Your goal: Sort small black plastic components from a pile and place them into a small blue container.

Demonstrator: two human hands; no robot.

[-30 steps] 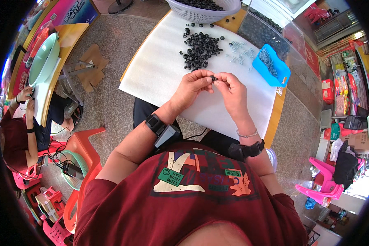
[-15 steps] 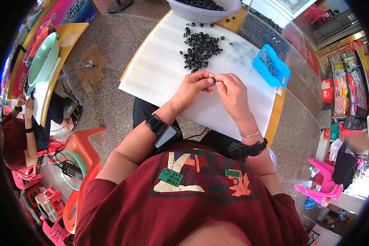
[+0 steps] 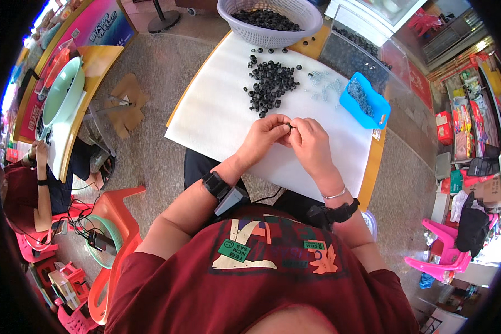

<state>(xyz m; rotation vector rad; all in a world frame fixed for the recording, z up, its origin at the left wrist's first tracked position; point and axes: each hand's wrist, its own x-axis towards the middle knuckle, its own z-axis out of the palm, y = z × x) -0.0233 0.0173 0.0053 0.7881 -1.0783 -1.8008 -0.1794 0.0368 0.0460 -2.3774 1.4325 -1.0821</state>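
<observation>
Both hands meet over the near part of the white-covered table point(image 3: 217, 111). A small black round part point(image 3: 290, 127) is pinched between the fingertips of my left hand point(image 3: 264, 136). The closed thumb and fingers of my right hand point(image 3: 310, 142) press against that part from the other side; whether they hold a second small piece is hidden. Just beyond my hands lies a loose pile of small black round parts point(image 3: 270, 83). To its right, small clear-silvery pieces point(image 3: 324, 83) are scattered beside a blue tray point(image 3: 377, 111) holding more of them.
A lilac basket point(image 3: 273, 38) of black parts stands at the table's far edge. Beside it is a transparent bin point(image 3: 348, 55) with more black parts. At left, another person point(image 3: 28, 189) works at a table with a pale green bowl point(image 3: 64, 100). An orange stool point(image 3: 122, 222) stands by my left.
The whole view has shifted, so the table and basket sit lower in the picture. My hands stay together at the black part, with the right fingers drawn closer around it.
</observation>
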